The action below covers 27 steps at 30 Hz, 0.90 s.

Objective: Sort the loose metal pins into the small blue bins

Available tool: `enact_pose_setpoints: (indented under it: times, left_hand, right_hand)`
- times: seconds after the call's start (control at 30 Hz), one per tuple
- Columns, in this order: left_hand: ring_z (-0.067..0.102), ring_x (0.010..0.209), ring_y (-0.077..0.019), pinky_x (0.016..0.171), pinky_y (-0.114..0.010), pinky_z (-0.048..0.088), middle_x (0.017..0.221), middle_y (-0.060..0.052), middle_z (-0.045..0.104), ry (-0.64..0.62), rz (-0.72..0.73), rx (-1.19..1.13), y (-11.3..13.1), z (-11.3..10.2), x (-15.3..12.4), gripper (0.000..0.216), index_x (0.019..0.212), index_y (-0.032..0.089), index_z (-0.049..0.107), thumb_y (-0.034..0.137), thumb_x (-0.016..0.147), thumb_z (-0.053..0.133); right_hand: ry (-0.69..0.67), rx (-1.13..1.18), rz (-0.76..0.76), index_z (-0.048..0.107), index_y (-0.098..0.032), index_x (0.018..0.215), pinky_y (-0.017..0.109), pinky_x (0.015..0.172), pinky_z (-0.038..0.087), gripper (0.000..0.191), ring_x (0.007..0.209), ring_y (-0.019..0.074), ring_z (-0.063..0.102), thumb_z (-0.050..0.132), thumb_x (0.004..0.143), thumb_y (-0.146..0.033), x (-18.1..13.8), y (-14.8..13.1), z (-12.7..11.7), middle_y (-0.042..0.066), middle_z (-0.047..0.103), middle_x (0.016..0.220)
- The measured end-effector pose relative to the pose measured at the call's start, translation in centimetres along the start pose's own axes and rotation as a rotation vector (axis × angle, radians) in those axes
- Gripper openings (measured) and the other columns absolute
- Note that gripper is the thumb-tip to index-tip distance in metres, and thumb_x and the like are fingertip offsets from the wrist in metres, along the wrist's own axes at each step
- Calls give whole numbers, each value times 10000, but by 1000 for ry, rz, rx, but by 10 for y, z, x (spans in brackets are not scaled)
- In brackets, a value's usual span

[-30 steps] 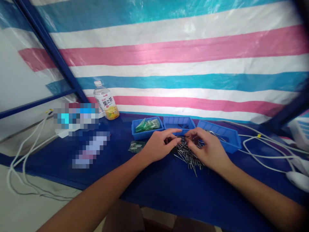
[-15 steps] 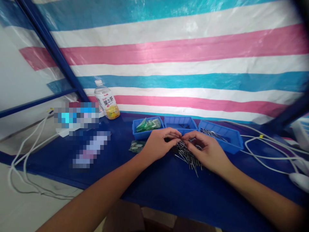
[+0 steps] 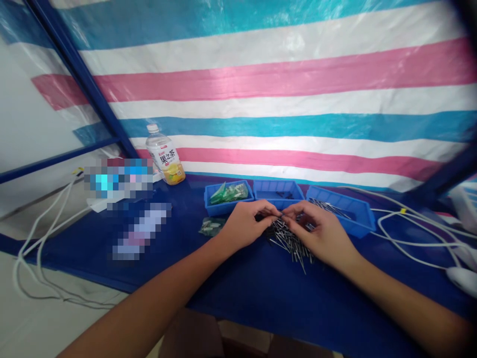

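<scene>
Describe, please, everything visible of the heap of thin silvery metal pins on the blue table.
The heap of thin silvery metal pins is a loose, criss-crossed pile, lying flat on the blue table just before the blue plastic trays. The left hand and right hand rest at its sides, fingertips pinched together over its far edge; whether they grip a pin is too small to tell.

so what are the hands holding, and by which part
Left hand and right hand pinch fingertips together over the pile of pins, seemingly on one of them; which part cannot be told.
</scene>
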<state>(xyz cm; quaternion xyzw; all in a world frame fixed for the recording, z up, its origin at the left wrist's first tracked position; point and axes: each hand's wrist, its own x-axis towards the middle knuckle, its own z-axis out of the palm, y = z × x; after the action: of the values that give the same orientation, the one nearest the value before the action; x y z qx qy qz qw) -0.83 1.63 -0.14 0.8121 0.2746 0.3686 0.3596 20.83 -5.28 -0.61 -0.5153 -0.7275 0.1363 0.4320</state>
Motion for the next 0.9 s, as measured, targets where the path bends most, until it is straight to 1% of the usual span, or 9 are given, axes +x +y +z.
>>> enact_pose_setpoints:
  times: [0.13, 0.27, 0.37, 0.5, 0.6, 0.7, 0.77, 0.83, 0.9]
  left_hand:
    - [800, 916, -186, 890, -348, 644, 1024, -32, 840, -12, 16, 17, 2, 0, 0, 168, 1060, 219, 783, 154, 935, 692]
    - [813, 966, -200, 911, -365, 659, 1059, -56, 843, -25, -4, -53, 2, 1, 0, 275, 1117, 200, 758, 84, 885, 667]
    - [818, 952, -201, 922, -381, 667, 1045, -60, 845, -15, -12, -86, 3, 2, -1, 298, 1109, 197, 753, 57, 859, 671]
    - [819, 968, -207, 935, -377, 667, 1068, -88, 838, -8, -34, -180, 8, 4, -1, 296, 1151, 176, 731, 90, 868, 722]
    - [814, 949, -209, 884, -354, 667, 1079, -99, 831, 9, -33, -162, 10, 3, -1, 265, 1163, 172, 731, 161, 898, 744]
    - [801, 833, -197, 797, -340, 659, 978, -67, 837, 11, -24, -49, 9, 0, -1, 222, 1164, 194, 753, 250, 953, 715]
    - [796, 786, -188, 777, -333, 652, 935, -54, 841, -20, -25, -11, 9, -2, -2, 248, 1215, 199, 755, 243, 998, 642]
    - [809, 848, -193, 831, -342, 651, 973, -57, 848, -56, -4, 0, 9, -2, -3, 299, 1265, 195, 752, 209, 1031, 566]
    - [810, 970, -209, 925, -363, 641, 1083, -64, 846, -64, 28, 15, 10, -1, -3, 311, 1272, 192, 762, 201, 1030, 567]
  right_hand:
    - [-16, -69, -35, 724, -235, 1065, 291, 582, 552, 135, 728, 176, 708, 653, 952, -261, 0, -1, -1, 44, 772, 941]
    - [-63, -43, -16, 702, -228, 1088, 281, 552, 546, 159, 682, 164, 706, 650, 940, -256, 0, -2, 0, 45, 787, 938]
    - [-69, -16, -15, 675, -229, 1095, 285, 560, 545, 165, 665, 158, 689, 649, 934, -249, 0, -2, 2, 45, 778, 931]
    - [-73, -8, -2, 627, -238, 1103, 285, 559, 525, 198, 590, 132, 612, 663, 910, -215, 0, -3, 2, 9, 735, 875]
    - [-69, -24, -40, 628, -239, 1189, 291, 592, 531, 278, 630, 142, 616, 622, 918, -178, 0, -4, 1, -3, 702, 858]
    - [-16, -79, -70, 696, -249, 1119, 305, 622, 535, 200, 690, 162, 647, 613, 944, -196, 1, -4, -3, 10, 709, 868]
    - [28, -104, -67, 725, -254, 1053, 308, 614, 531, 120, 712, 171, 665, 643, 966, -247, 1, -3, -5, 21, 732, 890]
    - [35, -97, -88, 744, -255, 1043, 313, 621, 540, 106, 744, 178, 681, 660, 985, -284, 1, -2, -6, 36, 752, 940]
    - [15, -81, -122, 757, -252, 1049, 320, 643, 555, 111, 768, 181, 690, 666, 993, -282, 2, 0, -5, 47, 756, 985]
